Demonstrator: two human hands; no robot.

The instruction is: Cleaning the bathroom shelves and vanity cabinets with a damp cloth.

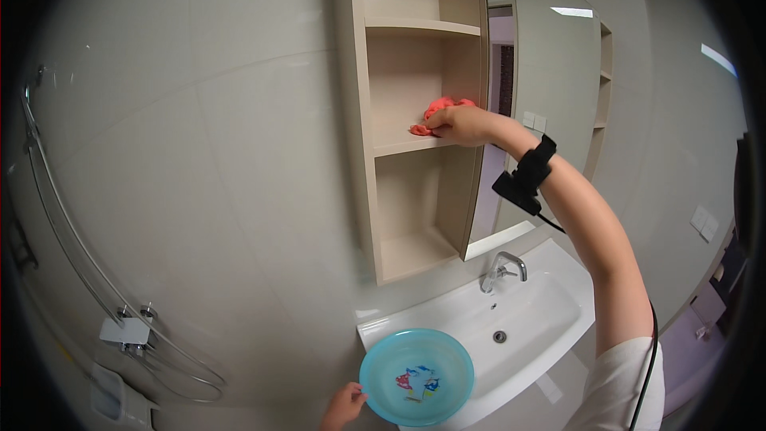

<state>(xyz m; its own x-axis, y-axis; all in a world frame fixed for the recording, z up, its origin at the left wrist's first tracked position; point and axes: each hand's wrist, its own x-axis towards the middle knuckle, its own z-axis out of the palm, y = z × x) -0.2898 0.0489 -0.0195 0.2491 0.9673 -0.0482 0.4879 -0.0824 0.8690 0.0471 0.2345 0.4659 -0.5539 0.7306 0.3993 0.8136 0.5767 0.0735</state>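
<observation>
Your right hand (463,125) was curled with its fingers bent over a crumpled red cloth (440,106), holding it bunched against the bottom board of the middle compartment (403,72) in the open wall cabinet (353,136), near the compartment's right-hand side. The step looked to be wiping that board, and the next move seemed to call for keeping the cloth flat under your fingers while covering the rest of the surface, out to the front edge. A black strap (536,164) with a small device sat around your forearm. Lower down, your left hand (345,405) was partly closed at the left rim of a blue-green basin (381,361), its fingertips touching the edge; how firmly they gripped, you could not tell from this view. Inside the basin showed a colourful design (418,383) on the bottom; whether water covered it was unclear. The basin overlapped the left end of the white sink (542,307), which had a chrome tap (511,266) at the back and a drain (499,337) in its bowl.
</observation>
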